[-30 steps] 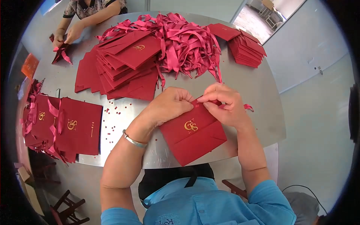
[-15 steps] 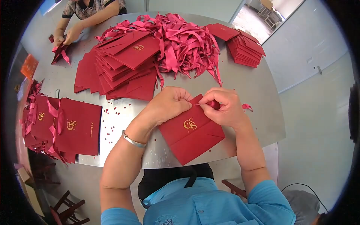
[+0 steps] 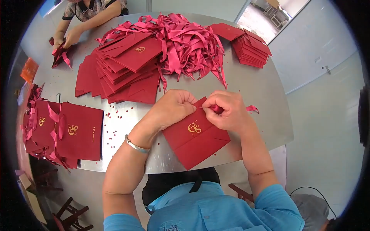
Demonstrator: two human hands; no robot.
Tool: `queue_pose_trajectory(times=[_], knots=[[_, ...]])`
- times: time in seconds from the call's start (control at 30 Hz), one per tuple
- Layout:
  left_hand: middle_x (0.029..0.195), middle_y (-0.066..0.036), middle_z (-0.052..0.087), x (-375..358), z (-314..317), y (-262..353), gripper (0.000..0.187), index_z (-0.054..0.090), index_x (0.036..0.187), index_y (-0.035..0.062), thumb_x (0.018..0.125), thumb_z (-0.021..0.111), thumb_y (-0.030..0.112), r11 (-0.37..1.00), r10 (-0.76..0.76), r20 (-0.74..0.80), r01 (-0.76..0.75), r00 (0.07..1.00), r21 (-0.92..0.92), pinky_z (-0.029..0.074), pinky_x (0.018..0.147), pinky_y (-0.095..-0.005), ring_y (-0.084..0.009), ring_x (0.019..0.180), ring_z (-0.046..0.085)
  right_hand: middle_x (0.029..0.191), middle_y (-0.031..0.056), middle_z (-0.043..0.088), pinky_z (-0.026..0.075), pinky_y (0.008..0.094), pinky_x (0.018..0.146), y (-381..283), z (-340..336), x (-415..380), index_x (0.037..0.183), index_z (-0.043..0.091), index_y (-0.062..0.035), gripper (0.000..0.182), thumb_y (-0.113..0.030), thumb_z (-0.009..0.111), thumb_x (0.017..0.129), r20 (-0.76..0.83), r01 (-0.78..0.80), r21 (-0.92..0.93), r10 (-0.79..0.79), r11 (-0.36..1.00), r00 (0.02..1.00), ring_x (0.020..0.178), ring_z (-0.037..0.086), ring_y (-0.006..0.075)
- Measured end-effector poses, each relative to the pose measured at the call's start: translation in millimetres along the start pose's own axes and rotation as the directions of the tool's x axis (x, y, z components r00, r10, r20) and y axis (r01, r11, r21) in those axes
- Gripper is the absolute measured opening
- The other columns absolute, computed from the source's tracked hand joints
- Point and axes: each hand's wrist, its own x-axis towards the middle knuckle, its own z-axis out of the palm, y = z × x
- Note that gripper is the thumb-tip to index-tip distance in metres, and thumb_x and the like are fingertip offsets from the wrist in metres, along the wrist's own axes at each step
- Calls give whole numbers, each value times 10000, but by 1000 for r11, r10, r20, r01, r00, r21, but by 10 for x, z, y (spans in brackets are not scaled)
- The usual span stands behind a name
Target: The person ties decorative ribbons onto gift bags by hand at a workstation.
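A flat red paper bag point(image 3: 200, 140) with a gold monogram lies slanted at the table's near edge. My left hand point(image 3: 178, 104) is closed on the bag's upper left edge, its thumb and fingertips pinching the paper. At the upper edge, my right hand point(image 3: 225, 109) pinches a pink-red ribbon point(image 3: 252, 109), whose loose end sticks out to the right of the hand. The fingertips of both hands are close together, touching the bag's top. Whether the ribbon tip passes through the paper is too small to tell.
Beyond my hands lie a heap of ribbons point(image 3: 190, 50), a stack of red bags point(image 3: 123, 73) and a smaller stack point(image 3: 252, 50). Ribboned bags point(image 3: 81, 134) sit at the left edge. Red paper dots are scattered about. Across the table, a co-worker's hands point(image 3: 67, 40) hold another bag.
My right hand has shifted very slightly left along the bag's top edge, its fingers curling more. My left hand and the bag stay nearly in place.
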Motion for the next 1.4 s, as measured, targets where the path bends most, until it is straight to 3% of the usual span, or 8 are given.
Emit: queue_pose_trajectory(times=[0.43,0.5,0.63,1.1,1.13,1.17,1.23,1.4], knots=[[714,20,591,20,81,-65,108,634,893,-18,823,552,-31,912,197,-78,-153,977,381,417,560,-211,-38,655,510,698,88,589,461,355,517,-190,226,-60,746,580,-51,125,8,676,692,42,-17,-416,38,909,998,575,572,242],[707,24,584,14,71,-49,112,634,899,-14,825,551,-29,922,193,-82,-152,978,357,410,551,-212,-37,649,504,720,87,603,470,340,538,-180,181,-17,796,620,-45,130,6,698,704,-22,-191,-128,190,973,982,597,587,237],[709,31,578,25,64,-37,111,631,905,-13,826,554,-26,953,146,-92,-115,985,279,398,541,-208,-29,643,496,750,84,614,479,325,557,-217,72,16,841,649,-42,161,9,717,704,15,-243,-121,246,962,969,636,606,231],[730,43,567,21,71,-46,120,622,892,-13,808,540,-39,971,87,32,-92,996,220,362,522,-194,-15,647,475,818,42,650,473,277,620,28,-35,61,854,660,-23,104,18,666,758,-2,53,15,-53,998,999,729,615,153],[719,45,564,-2,92,-19,123,619,890,-10,808,536,-46,979,76,69,-88,995,184,355,518,-192,-13,638,472,818,42,650,473,277,620,67,-80,55,854,660,-23,104,18,666,758,-6,34,15,-34,999,999,729,615,153],[709,48,561,-36,131,2,126,617,888,-6,807,532,-53,986,60,112,-76,992,145,349,514,-190,-10,628,468,828,30,657,473,267,638,89,-137,30,903,655,-12,110,10,642,796,159,-322,250,290,913,944,757,612,121],[693,51,555,-132,211,115,129,613,884,-2,807,528,-60,976,16,165,-51,986,211,348,511,-190,-9,618,469,826,5,658,474,242,685,37,-249,53,1027,636,0,160,2,570,882,516,-776,363,582,516,629,820,599,64],[677,31,593,-218,315,206,109,605,839,9,774,577,-75,933,46,206,-116,977,342,375,524,-189,-18,611,513,938,44,670,502,253,771,189,-179,-41,1104,600,19,287,82,604,824,702,-737,458,307,497,643,895,627,105]])
